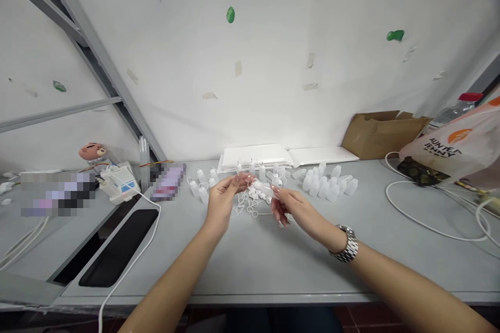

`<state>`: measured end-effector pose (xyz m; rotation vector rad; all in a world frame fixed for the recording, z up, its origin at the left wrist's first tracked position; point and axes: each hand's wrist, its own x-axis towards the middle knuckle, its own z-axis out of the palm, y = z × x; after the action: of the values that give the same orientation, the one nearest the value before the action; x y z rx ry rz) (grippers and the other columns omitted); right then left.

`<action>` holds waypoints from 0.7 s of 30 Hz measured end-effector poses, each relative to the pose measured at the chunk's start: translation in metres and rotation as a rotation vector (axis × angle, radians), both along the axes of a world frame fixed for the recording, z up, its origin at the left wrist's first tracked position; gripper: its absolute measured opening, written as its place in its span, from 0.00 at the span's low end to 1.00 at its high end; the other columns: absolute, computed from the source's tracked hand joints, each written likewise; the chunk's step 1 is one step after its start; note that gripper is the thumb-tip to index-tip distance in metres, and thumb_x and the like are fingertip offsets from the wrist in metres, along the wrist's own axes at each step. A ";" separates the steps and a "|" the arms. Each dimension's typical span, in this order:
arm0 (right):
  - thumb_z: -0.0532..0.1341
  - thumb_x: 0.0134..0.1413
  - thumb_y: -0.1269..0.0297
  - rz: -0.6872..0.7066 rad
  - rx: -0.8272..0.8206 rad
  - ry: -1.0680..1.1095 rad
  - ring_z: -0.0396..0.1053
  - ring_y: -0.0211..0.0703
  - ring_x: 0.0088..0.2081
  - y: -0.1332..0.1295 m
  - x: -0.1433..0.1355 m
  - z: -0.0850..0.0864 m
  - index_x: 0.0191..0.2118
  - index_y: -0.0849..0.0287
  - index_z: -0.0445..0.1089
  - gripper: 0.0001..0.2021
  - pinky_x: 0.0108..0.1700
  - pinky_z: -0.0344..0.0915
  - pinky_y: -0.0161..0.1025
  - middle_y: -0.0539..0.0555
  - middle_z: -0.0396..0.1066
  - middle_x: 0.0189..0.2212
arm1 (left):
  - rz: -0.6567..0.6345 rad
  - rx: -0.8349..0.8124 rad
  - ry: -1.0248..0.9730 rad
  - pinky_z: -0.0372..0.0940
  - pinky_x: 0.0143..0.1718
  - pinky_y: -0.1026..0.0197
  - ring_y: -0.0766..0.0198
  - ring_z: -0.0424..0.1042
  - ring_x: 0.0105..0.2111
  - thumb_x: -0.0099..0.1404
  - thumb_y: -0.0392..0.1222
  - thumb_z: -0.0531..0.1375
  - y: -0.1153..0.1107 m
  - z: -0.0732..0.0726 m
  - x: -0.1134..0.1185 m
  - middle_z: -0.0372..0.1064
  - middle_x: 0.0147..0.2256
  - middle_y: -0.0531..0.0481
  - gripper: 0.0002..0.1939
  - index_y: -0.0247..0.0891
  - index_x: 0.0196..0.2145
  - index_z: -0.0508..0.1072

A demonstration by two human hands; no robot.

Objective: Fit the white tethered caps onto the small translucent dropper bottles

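Observation:
A small translucent white squeeze bottle [264,189] lies tilted between my two hands above the table. My right hand [295,207], with a metal watch on its wrist, is closed around the bottle's base end. At the other end, the fingertips of my left hand [224,200] pinch the white cap, which is partly hidden by them. Just below the hands lies a loose heap of white caps with ring straps [253,205]. Several capped bottles [203,192] stand left of my left hand, and others stand behind the hands. Bottles without visible caps [328,186] stand in a group to the right.
White flat packs [253,155] lie against the wall. A cardboard box [383,132], a plastic bag [457,140] and a looped white cable [425,230] are at the right. On the left are a black pad [119,250], a phone [169,182] and a white power strip [119,182].

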<state>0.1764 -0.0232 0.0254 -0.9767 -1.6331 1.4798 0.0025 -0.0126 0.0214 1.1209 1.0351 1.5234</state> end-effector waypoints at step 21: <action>0.47 0.55 0.45 0.012 -0.032 0.006 0.57 0.32 0.16 0.002 -0.001 -0.004 0.20 0.60 0.62 0.25 0.22 0.56 0.33 0.48 0.61 0.15 | 0.051 -0.011 0.091 0.60 0.43 0.58 0.59 0.71 0.38 0.51 0.45 0.63 0.000 -0.004 0.001 0.76 0.32 0.47 0.09 0.37 0.27 0.77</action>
<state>0.1758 -0.0210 0.0217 -0.9801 -1.6183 1.5202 0.0040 -0.0130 0.0170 1.1729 1.1401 1.5165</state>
